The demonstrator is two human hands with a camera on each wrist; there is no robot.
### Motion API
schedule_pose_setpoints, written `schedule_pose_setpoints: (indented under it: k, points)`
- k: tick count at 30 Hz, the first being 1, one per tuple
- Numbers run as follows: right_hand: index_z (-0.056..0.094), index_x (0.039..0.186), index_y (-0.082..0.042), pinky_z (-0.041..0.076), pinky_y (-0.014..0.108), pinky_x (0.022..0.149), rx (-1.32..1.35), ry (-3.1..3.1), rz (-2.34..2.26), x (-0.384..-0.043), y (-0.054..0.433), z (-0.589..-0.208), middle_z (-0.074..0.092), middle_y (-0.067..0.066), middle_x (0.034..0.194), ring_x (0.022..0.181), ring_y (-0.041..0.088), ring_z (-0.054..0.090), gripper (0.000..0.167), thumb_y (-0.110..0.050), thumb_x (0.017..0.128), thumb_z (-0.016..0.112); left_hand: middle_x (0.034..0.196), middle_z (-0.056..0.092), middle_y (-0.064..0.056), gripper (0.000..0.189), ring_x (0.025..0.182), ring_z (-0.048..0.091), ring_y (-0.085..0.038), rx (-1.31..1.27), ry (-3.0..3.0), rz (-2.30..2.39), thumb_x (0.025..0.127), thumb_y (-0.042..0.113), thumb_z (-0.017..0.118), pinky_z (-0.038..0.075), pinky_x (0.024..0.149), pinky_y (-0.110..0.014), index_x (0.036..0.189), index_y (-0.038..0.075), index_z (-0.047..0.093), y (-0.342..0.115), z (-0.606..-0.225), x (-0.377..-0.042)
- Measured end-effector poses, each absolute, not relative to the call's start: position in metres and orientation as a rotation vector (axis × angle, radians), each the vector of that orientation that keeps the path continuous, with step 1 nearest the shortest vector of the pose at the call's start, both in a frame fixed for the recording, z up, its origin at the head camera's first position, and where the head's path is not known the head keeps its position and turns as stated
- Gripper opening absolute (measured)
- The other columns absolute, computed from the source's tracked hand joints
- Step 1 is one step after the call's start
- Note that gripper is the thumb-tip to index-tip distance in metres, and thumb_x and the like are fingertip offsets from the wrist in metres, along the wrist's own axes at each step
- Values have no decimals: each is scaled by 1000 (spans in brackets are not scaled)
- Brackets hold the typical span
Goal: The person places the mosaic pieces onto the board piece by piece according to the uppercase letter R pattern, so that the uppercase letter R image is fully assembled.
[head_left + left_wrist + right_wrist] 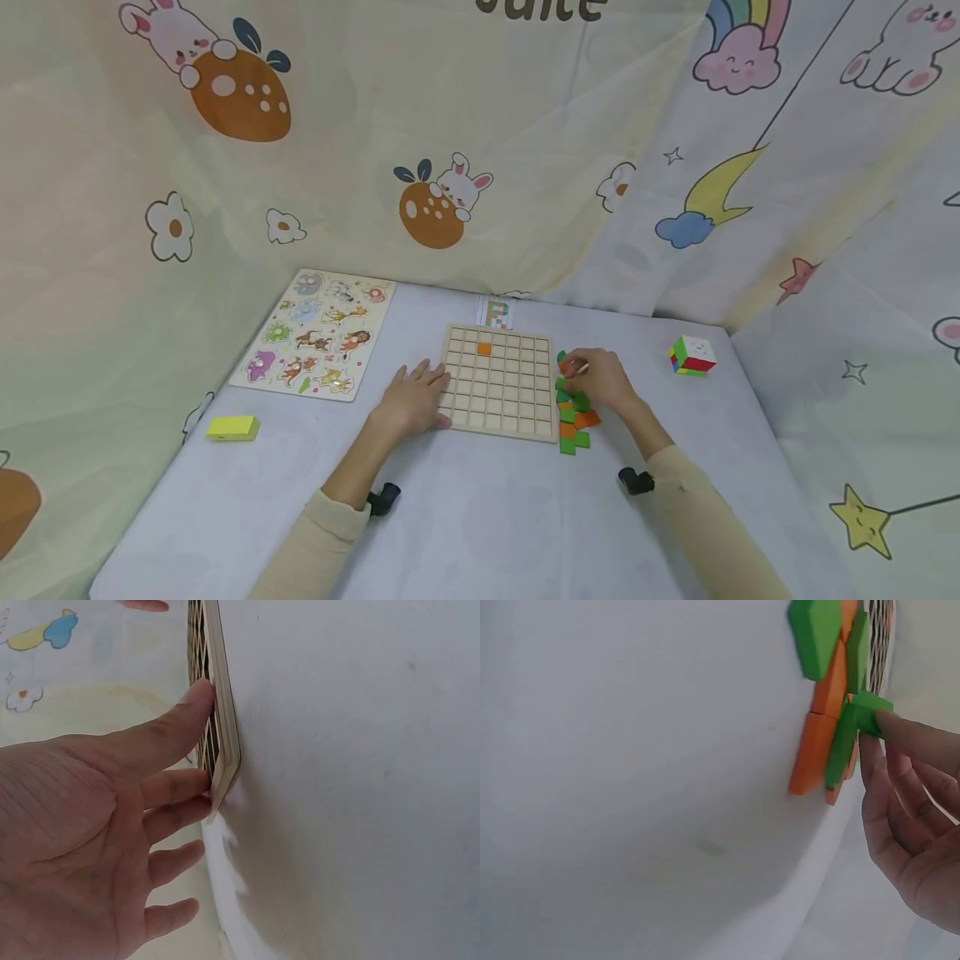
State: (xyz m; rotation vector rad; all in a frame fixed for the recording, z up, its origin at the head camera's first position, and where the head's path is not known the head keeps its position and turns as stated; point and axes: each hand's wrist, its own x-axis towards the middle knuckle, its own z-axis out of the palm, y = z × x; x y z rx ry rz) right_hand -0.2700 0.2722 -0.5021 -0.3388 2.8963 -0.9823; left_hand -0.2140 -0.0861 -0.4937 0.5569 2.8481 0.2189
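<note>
A green tile [868,712], likely light, best edge-held, is pinched by the right hand [602,379]; the left hand [410,402] is spread.

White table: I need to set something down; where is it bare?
Bare: between the right hand and cube, and in front of the grid board, between the sleeves. Crowded: the grid board's right edge, where tiles cluster by that hand.

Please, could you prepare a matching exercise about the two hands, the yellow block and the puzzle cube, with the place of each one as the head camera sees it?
1. left hand
2. right hand
3. yellow block
4. puzzle cube

A. near the table's right edge
B. touching the grid board
C. near the table's left edge
D. at the loose tiles

Pairs: 1-B, 2-D, 3-C, 4-A
</note>
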Motion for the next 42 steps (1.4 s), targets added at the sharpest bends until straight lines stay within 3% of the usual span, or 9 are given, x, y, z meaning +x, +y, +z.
schedule_pose_setpoints:
  k: [12, 18, 22, 25, 27, 36, 42]
  points:
    - [76, 119, -4, 58, 31, 59, -368, 2866, -1153, -293, 246, -491, 76, 7, 95, 80, 27, 73, 31, -8, 90, 82, 166, 39, -13, 86, 157, 26, -37, 560, 2872, 182, 86, 44, 81, 21, 126, -61, 155, 5, 48, -85, -495, -214]
    - [76, 118, -5, 45, 29, 45, -345, 2805, -1275, -311, 229, -499, 77, 8, 98, 70, 33, 68, 29, -11, 90, 83, 166, 38, -12, 86, 157, 25, -37, 542, 2867, 189, 86, 44, 82, 20, 127, -60, 155, 5, 48, -85, -496, -215]
    - [77, 115, -8, 53, 27, 56, -327, 2771, -1323, -324, 220, -506, 78, 4, 98, 78, 23, 71, 26, -14, 90, 84, 166, 39, -13, 86, 157, 26, -37, 542, 2858, 210, 86, 43, 82, 19, 127, -60, 154, 4, 49, -84, -496, -216]
    - [78, 113, -9, 62, 32, 74, -321, 2749, -1355, -331, 211, -509, 78, 5, 98, 89, 21, 73, 25, -13, 89, 85, 166, 39, -13, 86, 157, 26, -37, 544, 2857, 213, 86, 44, 82, 19, 127, -60, 155, 4, 48, -84, -496, -216]
    - [78, 112, -8, 63, 38, 77, -314, 2739, -1372, -333, 205, -509, 78, 6, 98, 91, 23, 74, 25, -12, 89, 85, 166, 38, -12, 87, 157, 25, -37, 546, 2858, 205, 86, 45, 82, 19, 127, -60, 155, 4, 48, -84, -496, -216]
    - [78, 114, -8, 60, 30, 70, -306, 2718, -1337, -341, 185, -513, 79, 7, 97, 88, 21, 73, 27, -14, 89, 85, 164, 42, -13, 86, 157, 27, -36, 553, 2881, 189, 84, 44, 84, 21, 126, -59, 153, 4, 51, -82, -495, -216]
    - [79, 113, -7, 61, 32, 71, -338, 2725, -1300, -344, 178, -518, 78, 7, 96, 87, 21, 72, 24, -13, 90, 84, 164, 42, -13, 87, 156, 27, -37, 548, 2884, 192, 83, 44, 84, 22, 126, -59, 153, 4, 51, -82, -495, -216]
